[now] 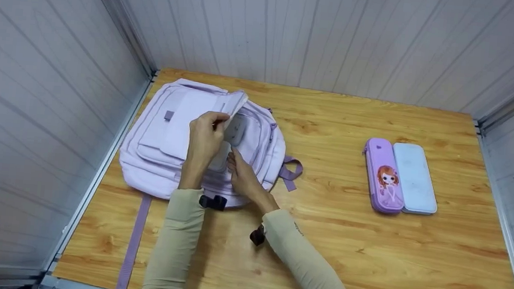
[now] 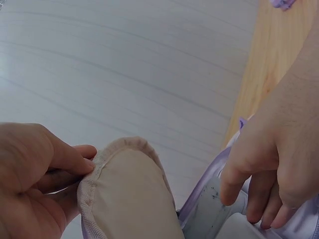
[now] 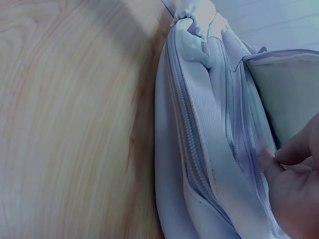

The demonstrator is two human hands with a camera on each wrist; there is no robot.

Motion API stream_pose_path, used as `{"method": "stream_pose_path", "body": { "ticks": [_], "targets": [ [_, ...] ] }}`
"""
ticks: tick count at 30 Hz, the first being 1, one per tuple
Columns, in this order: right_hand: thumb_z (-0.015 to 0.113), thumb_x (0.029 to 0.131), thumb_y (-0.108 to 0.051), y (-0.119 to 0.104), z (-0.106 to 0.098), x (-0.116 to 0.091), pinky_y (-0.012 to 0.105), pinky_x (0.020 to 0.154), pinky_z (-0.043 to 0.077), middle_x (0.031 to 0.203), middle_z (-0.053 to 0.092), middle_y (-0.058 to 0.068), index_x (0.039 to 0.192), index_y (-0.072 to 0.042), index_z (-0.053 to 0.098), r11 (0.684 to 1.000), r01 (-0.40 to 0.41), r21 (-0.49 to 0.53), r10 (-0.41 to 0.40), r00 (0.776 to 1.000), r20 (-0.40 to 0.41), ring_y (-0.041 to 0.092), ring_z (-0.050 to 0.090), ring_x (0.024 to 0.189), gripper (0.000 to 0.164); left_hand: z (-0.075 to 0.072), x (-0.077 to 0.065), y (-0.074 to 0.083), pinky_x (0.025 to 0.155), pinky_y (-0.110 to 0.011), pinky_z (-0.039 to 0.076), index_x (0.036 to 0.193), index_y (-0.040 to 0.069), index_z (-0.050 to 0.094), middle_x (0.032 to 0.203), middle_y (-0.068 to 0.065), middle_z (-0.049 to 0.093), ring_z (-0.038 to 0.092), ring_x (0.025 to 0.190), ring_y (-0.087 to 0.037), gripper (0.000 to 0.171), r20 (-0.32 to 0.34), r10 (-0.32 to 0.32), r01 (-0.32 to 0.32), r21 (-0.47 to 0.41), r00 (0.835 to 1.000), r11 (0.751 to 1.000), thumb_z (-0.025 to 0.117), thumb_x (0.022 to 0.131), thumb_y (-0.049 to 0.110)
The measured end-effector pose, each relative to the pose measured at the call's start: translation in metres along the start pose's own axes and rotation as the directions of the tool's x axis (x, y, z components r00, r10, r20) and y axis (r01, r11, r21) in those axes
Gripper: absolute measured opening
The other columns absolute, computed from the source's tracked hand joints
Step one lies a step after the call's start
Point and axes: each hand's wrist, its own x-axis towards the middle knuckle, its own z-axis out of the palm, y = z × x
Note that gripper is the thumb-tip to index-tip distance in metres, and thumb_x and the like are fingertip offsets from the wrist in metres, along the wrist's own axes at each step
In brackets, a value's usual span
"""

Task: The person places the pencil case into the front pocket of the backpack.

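Observation:
A pale lilac backpack (image 1: pixel 165 132) lies on the wooden table with its front pocket unzipped. My left hand (image 1: pixel 205 137) pinches the edge of the pocket's front flap (image 2: pixel 132 194) and holds it up, its beige lining showing in the left wrist view. Inside the pocket are a grey case (image 1: pixel 236 131) and a whitish case (image 1: pixel 219 157). My right hand (image 1: pixel 244 176) reaches into the pocket mouth, fingers pointing down with their tips at the whitish case's edge. In the right wrist view its thumb and finger are beside the pocket's zip (image 3: pixel 254 149).
To the right lie a purple pencil case (image 1: pixel 382 174) with a doll picture and a light blue case (image 1: pixel 416 177), side by side. A purple strap (image 1: pixel 133 245) runs from the backpack to the front edge. Panel walls (image 1: pixel 341 35) enclose the table behind and at both sides.

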Motion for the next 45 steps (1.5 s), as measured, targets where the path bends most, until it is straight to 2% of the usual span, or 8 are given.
{"method": "stream_pose_path", "body": {
  "ticks": [5, 11, 18, 27, 32, 39, 42, 45],
  "targets": [
    [0.031, 0.083, 0.018, 0.001, -0.004, -0.001, 0.032, 0.105, 0.042, 0.138, 0.044, 0.034, 0.145, 0.013, 0.018, 0.995, -0.039, 0.089, 0.042, 0.999, -0.027, 0.039, 0.047, 0.128, 0.065, 0.003, 0.001, 0.0, 0.081, -0.035, 0.055, 0.095, -0.002, 0.074, 0.096, -0.016, 0.072, 0.068, 0.092, -0.026, 0.019, -0.004, 0.014, -0.014, -0.007, 1.0, 1.0, 0.057, 0.087, -0.006],
    [0.037, 0.089, 0.015, -0.002, -0.013, -0.008, 0.035, 0.102, 0.045, 0.131, 0.049, 0.035, 0.139, 0.016, 0.031, 0.995, 0.002, 0.099, 0.011, 0.992, -0.127, 0.042, 0.052, 0.122, 0.05, 0.003, 0.001, -0.001, 0.081, -0.037, 0.054, 0.095, -0.002, 0.074, 0.096, -0.015, 0.072, 0.068, 0.092, -0.027, 0.018, -0.008, 0.021, -0.021, 0.0, 1.0, 1.0, 0.058, 0.087, -0.005],
    [0.044, 0.089, 0.017, -0.023, -0.032, -0.033, 0.052, 0.099, 0.044, 0.122, 0.053, 0.037, 0.124, 0.017, 0.049, 0.979, 0.024, 0.204, 0.02, 0.978, -0.208, 0.048, 0.055, 0.113, 0.035, 0.001, 0.0, 0.0, 0.08, -0.036, 0.054, 0.096, 0.0, 0.074, 0.097, -0.014, 0.072, 0.068, 0.091, -0.025, 0.02, 0.001, 0.001, -0.001, 0.007, 1.0, 1.0, 0.057, 0.087, -0.005],
    [0.053, 0.091, 0.003, 0.006, -0.043, -0.068, 0.028, 0.091, 0.049, 0.112, 0.066, 0.015, 0.114, -0.002, 0.065, 0.994, 0.012, 0.111, 0.017, 0.966, -0.256, 0.027, 0.063, 0.104, 0.026, 0.001, -0.001, -0.002, 0.079, -0.035, 0.055, 0.096, -0.002, 0.074, 0.096, -0.015, 0.072, 0.068, 0.09, -0.025, 0.02, -0.001, 0.012, -0.012, -0.014, 1.0, 1.0, 0.056, 0.087, -0.006],
    [0.051, 0.093, 0.005, 0.012, -0.053, -0.093, 0.032, 0.087, 0.053, 0.112, 0.064, 0.019, 0.115, 0.001, 0.063, 0.993, -0.002, 0.117, 0.036, 0.957, -0.289, 0.035, 0.063, 0.102, 0.026, 0.001, -0.003, -0.002, 0.08, -0.035, 0.055, 0.096, -0.002, 0.073, 0.097, -0.016, 0.072, 0.068, 0.092, -0.026, 0.02, -0.005, 0.015, -0.015, -0.019, 1.0, 1.0, 0.055, 0.087, -0.006],
    [0.052, 0.09, 0.01, 0.0, -0.085, -0.122, 0.046, 0.09, 0.051, 0.114, 0.058, 0.031, 0.121, 0.013, 0.054, 0.991, -0.048, 0.128, 0.097, 0.909, -0.405, 0.048, 0.057, 0.105, 0.031, 0.001, -0.001, -0.001, 0.081, -0.035, 0.055, 0.096, -0.002, 0.073, 0.096, -0.016, 0.072, 0.068, 0.091, -0.026, 0.019, -0.022, 0.024, -0.025, -0.018, 0.999, 1.0, 0.056, 0.087, -0.006],
    [0.053, 0.089, 0.01, 0.001, -0.098, -0.132, 0.054, 0.093, 0.047, 0.117, 0.056, 0.031, 0.123, 0.015, 0.05, 0.988, -0.056, 0.145, 0.12, 0.87, -0.479, 0.05, 0.053, 0.109, 0.035, 0.001, -0.001, 0.0, 0.081, -0.035, 0.055, 0.096, -0.002, 0.073, 0.097, -0.016, 0.072, 0.068, 0.092, -0.026, 0.019, -0.013, 0.012, -0.012, -0.026, 1.0, 1.0, 0.057, 0.087, -0.006],
    [0.055, 0.087, 0.011, 0.012, -0.111, -0.142, 0.057, 0.095, 0.044, 0.122, 0.054, 0.031, 0.126, 0.016, 0.048, 0.981, -0.075, 0.182, 0.165, 0.816, -0.553, 0.051, 0.05, 0.112, 0.039, 0.002, -0.001, -0.001, 0.081, -0.034, 0.055, 0.097, -0.002, 0.073, 0.098, -0.015, 0.072, 0.068, 0.093, -0.025, 0.019, -0.005, -0.001, 0.001, -0.028, 1.0, 1.0, 0.056, 0.087, -0.006]
  ]
}}
